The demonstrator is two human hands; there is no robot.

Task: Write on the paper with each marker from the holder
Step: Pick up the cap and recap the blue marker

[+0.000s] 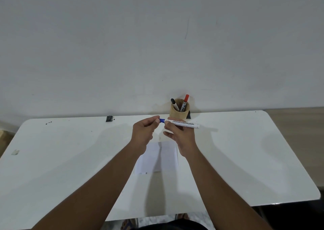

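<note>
The person held a blue marker (182, 123) sideways in the air, in front of the holder (179, 113) and a little above the table (70, 159). The right hand (178, 133) was wrapped around the white body of the marker. The left hand (143, 131) pinched the blue cap (162, 120) at the end that pointed away from the holder's right side. It looked to me like the cap was being pulled off or pushed on, but I could not tell which. The holder stood at the back edge of the table, against the wall. A black marker (174, 104) and a red marker (184, 102) stood inside it, so I think those two were not in use at that moment. The paper (157, 158) lay flat on the table, well in front of the holder and under the hands. I could see no writing on the part of the paper that showed. The wrists covered its far edge, so marks could be hiding there. There was a tiny dark spot at its near edge, too small to make out. So I would guess the job was near its start, with most of the writing left to do. A small black thing (109, 118) sat at the back edge, far left of the holder, and I could not tell what it was.
</note>
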